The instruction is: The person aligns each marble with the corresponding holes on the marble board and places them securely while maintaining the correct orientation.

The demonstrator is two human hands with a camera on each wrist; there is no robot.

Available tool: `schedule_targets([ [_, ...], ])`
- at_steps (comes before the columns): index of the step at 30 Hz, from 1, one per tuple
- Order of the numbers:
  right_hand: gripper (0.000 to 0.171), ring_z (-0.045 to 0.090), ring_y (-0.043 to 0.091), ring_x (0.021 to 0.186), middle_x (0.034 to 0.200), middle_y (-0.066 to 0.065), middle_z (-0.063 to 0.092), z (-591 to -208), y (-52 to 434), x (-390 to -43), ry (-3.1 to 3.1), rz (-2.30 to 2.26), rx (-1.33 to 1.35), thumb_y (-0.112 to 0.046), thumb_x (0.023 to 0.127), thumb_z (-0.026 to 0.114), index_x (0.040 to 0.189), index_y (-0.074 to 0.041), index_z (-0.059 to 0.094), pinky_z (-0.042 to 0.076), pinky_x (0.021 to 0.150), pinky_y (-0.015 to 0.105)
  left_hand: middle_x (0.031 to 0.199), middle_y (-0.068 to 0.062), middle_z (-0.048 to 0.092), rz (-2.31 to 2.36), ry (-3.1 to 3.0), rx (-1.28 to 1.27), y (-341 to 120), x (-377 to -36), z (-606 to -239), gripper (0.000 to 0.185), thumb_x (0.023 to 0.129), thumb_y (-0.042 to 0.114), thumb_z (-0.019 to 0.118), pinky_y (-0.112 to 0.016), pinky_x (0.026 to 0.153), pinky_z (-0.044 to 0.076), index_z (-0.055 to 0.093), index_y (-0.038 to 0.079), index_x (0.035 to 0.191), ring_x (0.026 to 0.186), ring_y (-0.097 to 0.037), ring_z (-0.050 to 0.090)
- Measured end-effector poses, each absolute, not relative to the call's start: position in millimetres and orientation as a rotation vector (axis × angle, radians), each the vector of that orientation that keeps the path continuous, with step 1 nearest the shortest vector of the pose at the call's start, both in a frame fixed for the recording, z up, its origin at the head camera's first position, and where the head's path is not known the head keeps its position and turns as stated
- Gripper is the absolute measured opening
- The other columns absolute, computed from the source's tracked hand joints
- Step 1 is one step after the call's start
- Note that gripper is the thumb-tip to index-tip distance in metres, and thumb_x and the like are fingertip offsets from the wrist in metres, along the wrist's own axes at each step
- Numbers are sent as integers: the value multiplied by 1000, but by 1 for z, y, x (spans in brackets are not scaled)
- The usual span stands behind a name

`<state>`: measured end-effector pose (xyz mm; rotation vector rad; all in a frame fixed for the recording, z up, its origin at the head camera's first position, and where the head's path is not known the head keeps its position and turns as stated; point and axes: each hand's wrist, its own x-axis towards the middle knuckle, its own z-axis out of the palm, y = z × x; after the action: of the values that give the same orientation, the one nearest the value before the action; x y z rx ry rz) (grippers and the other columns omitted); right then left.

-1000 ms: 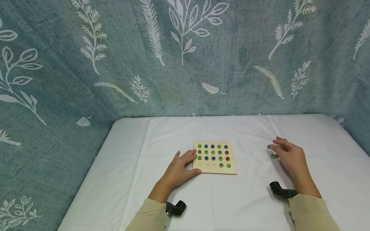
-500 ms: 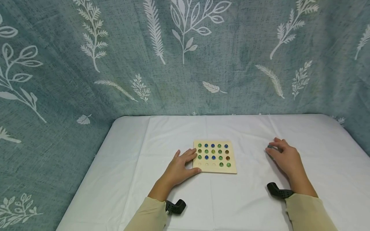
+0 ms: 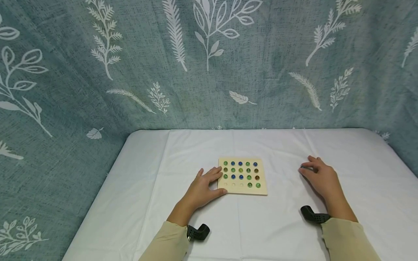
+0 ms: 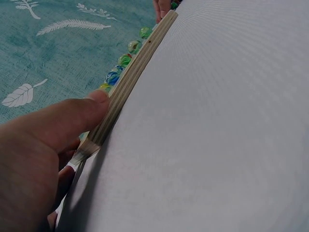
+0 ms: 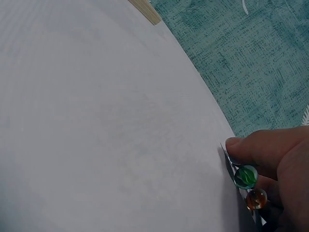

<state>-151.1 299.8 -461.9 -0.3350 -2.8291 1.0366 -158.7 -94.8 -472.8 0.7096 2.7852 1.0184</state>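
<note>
Resting the left hand point(image 3: 204, 188) against a wooden board point(image 3: 245, 190), the right hand point(image 3: 321, 177) bent over loose marbles.

The board lies flat near the middle of the white table point(image 3: 169, 152), its long axis running left to right, its far edge about parallel with the table's; five columns, four rows, seated marbles point(image 3: 241, 177) plus three pale hollows at the near left. The left hand is spread, thumb on the near edge, fingertips at the left side. Well apart, the right thumb and forefinger almost meet; whether they pinch a marble I cannot tell. Under them, a green marble point(image 5: 245, 177) sits beside an amber one point(image 5: 256, 198).
</note>
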Motion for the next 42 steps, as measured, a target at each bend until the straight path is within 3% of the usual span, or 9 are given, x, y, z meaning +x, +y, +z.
schedule_targets([
  [18,43,17,43,148,155,22,33,-462,299,-151,-2835,1037,-337,-34,98,60,119,3,65,19,116,66,154,10,41,1027,2783,706,-94,-159,-472,69,84,44,76,-42,127,8,54,16,143,145,-11,34],
  [36,47,16,47,147,157,22,30,-457,302,-150,-2873,1093,-328,-46,92,66,106,-2,59,24,112,69,155,11,40,1012,2783,687,-93,-159,-471,70,84,46,75,-40,127,7,54,16,143,146,-11,33],
  [42,39,17,41,149,155,18,36,-455,296,-149,-2822,1160,-245,-36,90,71,106,-2,63,21,115,67,155,11,40,1005,2784,687,-93,-159,-472,70,84,46,75,-40,127,7,54,17,143,146,-11,33],
])
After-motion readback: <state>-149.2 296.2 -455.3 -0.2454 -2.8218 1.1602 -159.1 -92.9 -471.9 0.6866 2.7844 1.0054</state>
